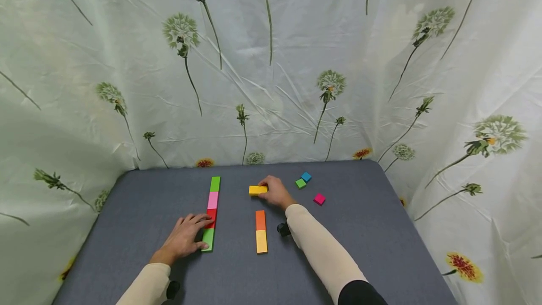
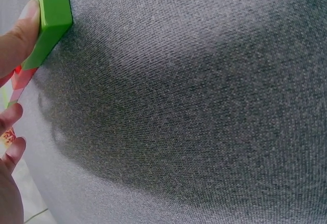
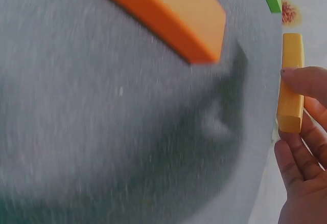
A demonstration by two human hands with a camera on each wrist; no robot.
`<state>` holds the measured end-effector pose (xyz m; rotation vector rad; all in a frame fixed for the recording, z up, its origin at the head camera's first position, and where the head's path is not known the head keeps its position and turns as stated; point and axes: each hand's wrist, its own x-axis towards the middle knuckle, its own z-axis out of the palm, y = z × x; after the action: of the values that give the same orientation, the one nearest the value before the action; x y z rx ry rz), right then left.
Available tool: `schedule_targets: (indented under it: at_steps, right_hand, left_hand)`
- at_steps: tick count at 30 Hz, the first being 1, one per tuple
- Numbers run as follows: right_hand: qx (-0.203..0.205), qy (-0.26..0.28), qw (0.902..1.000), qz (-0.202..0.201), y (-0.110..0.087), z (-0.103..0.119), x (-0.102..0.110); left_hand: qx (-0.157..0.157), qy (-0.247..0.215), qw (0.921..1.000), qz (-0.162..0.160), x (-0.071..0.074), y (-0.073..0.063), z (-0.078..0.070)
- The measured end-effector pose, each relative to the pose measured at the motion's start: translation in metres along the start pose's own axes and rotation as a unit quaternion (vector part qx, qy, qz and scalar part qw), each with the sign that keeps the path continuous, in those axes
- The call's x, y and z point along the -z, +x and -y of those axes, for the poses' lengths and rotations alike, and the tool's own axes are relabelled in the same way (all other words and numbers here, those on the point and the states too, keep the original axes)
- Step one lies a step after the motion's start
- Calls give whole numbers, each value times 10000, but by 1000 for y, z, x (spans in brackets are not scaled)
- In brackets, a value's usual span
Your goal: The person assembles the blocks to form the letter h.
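My right hand (image 1: 277, 193) pinches a yellow block (image 1: 255, 190) between thumb and fingers; the right wrist view shows the same yellow block (image 3: 292, 50) raised off the table. Below that hand lie an orange block (image 1: 260, 220) and a light orange block (image 1: 261, 242), end to end. My left hand (image 1: 183, 238) rests at a straight row, its fingers over a red block (image 1: 212, 213) and its thumb touching the near green block (image 1: 208, 238). That thumb lies along the side of the green block (image 2: 56, 4) in the left wrist view. A pink block (image 1: 213, 200) and another green block (image 1: 215, 183) continue the row.
Right of my right hand lie a small green cube (image 1: 300, 183), a blue cube (image 1: 306, 176) and a magenta cube (image 1: 319, 199). Everything is on a grey cloth-covered table (image 1: 360, 244). A white flower-patterned curtain (image 1: 288, 107) hangs behind and along the sides.
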<state>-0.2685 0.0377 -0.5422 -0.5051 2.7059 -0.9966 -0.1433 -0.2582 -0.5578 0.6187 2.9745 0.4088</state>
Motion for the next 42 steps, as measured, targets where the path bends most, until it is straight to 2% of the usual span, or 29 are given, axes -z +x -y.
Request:
schedule_targets:
  at_steps: [14, 20, 26, 32, 42]
  right_hand:
    - [-116, 196, 9997, 115, 9, 30, -31]
    - [-176, -197, 9996, 59, 12, 39, -41]
    - [-20, -464, 9989, 107, 15, 49, -53]
    - [126, -582, 9981, 168, 19, 56, -65]
    - [91, -506, 9986, 127, 20, 62, -79]
  left_hand:
    - [159, 44, 9998, 121, 0, 2, 3]
    - [316, -6, 9992, 245, -1, 5, 2]
    - [385, -68, 9988, 287, -1, 4, 2]
    - [355, -65, 9990, 265, -2, 3, 3]
    - [380, -65, 9990, 228, -2, 2, 3]
